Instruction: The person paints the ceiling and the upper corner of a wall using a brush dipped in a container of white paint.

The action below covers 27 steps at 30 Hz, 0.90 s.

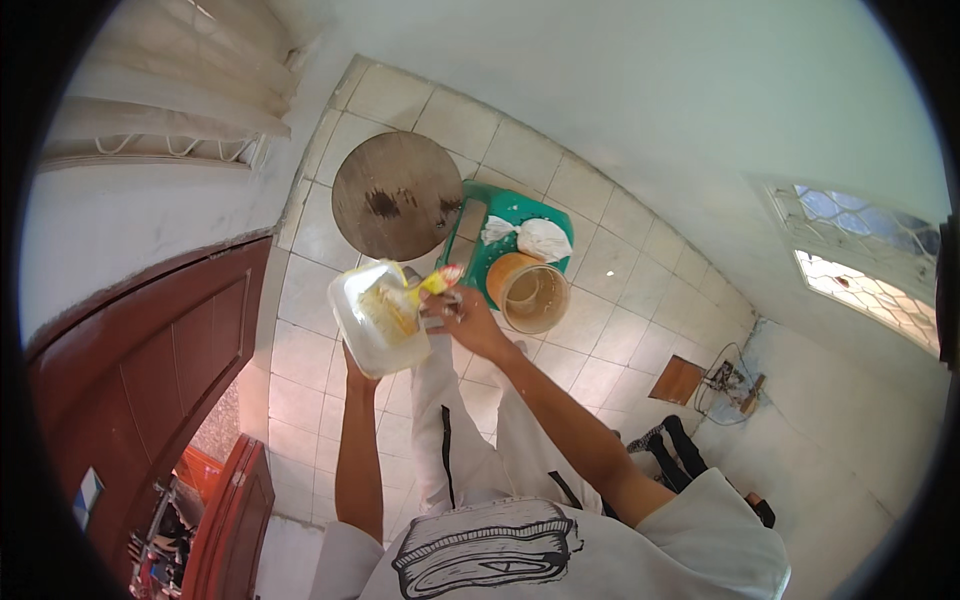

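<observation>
My left hand (pixel 359 374) holds up a white plastic tub (pixel 385 357) from below, its fingers mostly hidden under it. The tub is squarish with rounded corners and has yellowish-white paint-like smears inside. In my right hand (pixel 465 318) is a paintbrush (pixel 431 285) with a yellow and red handle, gripped near the tub's right rim. The brush's bristle end points into the tub, over the smeared inner wall. Whether the bristles touch the wall I cannot tell.
On a green plastic stool (pixel 478 222) sit a knotted white plastic bag (pixel 543 241) and an orange-brown bucket (pixel 534 300). A round wooden top (pixel 397 190) stands beside it. A reddish-brown door (pixel 140 370) is at left. Cables (pixel 728 380) lie by the right wall.
</observation>
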Each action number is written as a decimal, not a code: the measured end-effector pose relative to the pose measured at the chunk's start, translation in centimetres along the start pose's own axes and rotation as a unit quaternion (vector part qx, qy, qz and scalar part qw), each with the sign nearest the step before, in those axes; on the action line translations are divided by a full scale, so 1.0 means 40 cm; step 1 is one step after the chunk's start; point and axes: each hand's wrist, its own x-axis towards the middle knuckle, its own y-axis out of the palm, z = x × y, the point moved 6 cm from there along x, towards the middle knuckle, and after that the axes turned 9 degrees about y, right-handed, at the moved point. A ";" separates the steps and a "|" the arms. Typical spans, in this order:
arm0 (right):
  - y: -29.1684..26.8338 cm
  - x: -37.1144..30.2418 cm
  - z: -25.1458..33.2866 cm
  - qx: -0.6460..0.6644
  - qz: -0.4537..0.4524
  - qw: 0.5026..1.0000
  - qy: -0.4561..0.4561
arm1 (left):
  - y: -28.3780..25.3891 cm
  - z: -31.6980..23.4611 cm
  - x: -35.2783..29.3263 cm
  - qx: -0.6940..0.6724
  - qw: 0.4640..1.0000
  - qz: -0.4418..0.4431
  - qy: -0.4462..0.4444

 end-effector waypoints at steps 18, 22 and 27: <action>-0.649 -1.153 -0.143 -0.046 -0.179 0.945 -0.269 | 0.640 0.497 -0.780 -0.218 0.943 0.103 -0.227; -0.782 -1.334 -0.132 0.040 -0.243 0.918 -0.310 | 0.790 0.513 -0.856 -0.129 0.959 0.114 -0.223; -0.854 -1.400 -0.172 0.223 -0.241 0.888 -0.322 | 0.949 0.475 -0.889 -0.099 0.956 0.159 -0.228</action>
